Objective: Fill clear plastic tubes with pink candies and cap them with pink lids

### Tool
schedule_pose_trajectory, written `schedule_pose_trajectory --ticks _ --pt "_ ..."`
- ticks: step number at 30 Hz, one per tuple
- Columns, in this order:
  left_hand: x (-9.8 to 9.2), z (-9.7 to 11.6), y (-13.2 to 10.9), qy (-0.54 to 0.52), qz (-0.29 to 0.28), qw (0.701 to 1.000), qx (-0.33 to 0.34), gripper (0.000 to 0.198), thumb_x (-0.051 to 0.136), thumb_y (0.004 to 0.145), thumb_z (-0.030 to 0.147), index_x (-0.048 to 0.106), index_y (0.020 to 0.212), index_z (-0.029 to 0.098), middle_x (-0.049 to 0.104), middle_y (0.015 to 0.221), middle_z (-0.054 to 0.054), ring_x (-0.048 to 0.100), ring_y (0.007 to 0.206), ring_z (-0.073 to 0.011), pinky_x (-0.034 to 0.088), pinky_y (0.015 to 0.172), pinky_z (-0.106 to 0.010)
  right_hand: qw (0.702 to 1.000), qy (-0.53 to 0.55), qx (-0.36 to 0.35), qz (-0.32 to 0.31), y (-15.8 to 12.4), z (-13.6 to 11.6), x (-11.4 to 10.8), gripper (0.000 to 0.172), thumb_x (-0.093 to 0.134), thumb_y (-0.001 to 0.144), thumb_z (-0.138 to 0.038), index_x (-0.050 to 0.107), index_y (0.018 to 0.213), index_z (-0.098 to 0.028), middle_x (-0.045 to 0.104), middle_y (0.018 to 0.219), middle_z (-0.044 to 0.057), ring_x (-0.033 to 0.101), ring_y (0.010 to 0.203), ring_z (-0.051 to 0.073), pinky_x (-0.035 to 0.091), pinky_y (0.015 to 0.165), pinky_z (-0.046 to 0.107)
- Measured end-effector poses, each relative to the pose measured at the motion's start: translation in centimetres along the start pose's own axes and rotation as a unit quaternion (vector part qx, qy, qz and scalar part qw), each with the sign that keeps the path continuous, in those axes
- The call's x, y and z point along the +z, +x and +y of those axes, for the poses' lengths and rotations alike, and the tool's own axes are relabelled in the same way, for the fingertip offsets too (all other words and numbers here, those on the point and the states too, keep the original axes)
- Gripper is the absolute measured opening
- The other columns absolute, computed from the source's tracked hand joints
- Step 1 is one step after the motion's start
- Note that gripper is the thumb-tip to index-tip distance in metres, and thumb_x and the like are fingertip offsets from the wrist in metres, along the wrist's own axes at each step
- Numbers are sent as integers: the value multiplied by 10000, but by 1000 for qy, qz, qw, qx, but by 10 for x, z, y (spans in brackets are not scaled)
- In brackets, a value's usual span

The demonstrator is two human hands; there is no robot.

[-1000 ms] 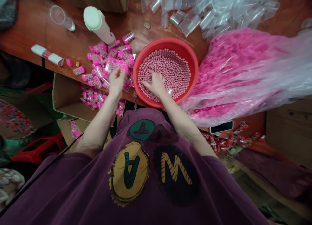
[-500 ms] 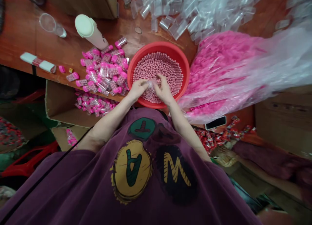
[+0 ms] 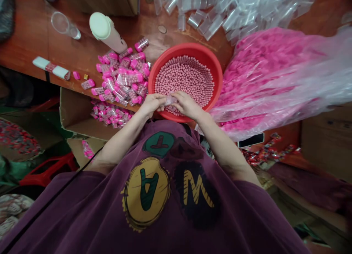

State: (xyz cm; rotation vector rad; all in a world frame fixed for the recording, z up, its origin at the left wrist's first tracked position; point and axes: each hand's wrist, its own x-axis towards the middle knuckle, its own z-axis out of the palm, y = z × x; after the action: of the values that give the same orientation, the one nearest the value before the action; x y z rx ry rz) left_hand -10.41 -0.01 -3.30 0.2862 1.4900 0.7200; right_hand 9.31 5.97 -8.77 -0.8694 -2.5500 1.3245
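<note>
Both hands meet over the near rim of the basin [image 3: 217, 68]. The left hand [image 3: 152, 104] and the right hand [image 3: 187, 105] are each closed in a pinch on one small clear tube [image 3: 170, 100], held between the fingertips just above the beads [image 3: 184, 75] that fill the basin.

Step in hand, as judged: the tube is being worked at the basin, either filled or closed. Whether it already holds beads or carries a cap cannot be told.

Surroundings:
- Left of the basin, touching it: a pile [image 3: 123, 75] of pink-capped tubes on the table [image 3: 30, 44].
- Right: a bag [image 3: 271, 68] of pink caps.
- Far side: empty tubes [image 3: 233, 8].

Requirement for the next move, as judged: keep the tube's mouth up and the grip firm, so that no bead spills outside the basin.
</note>
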Motion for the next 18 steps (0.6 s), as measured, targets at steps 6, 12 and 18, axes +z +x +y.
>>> schedule_pose_trajectory --ticks 6,12,18 --pt "-46 8 -12 25 -41 998 29 141 801 813 205 819 935 137 683 588 -16 533 473 -81 324 476 -219 999 -25 -16 15 -9 0 -16 438 532 1096 -442 668 1410 -168 699 1320 211 649 1254 378 557 1138 629" --pt "-53 26 -13 108 -51 990 81 204 840 765 241 821 951 160 790 817 -37 576 597 -86 447 604 -240 998 -12 7 67 -26 13 -40 526 570 1076 -584 654 1421 -196 720 1304 197 686 1204 365 608 1075 596" --pt "-4 14 1 81 -30 993 81 169 854 784 300 758 804 161 627 613 37 458 533 -75 342 547 -228 996 21 21 85 -13 -5 -9 521 544 1082 -506 596 1502 -203 685 1417 212 652 1305 384 574 1127 628"
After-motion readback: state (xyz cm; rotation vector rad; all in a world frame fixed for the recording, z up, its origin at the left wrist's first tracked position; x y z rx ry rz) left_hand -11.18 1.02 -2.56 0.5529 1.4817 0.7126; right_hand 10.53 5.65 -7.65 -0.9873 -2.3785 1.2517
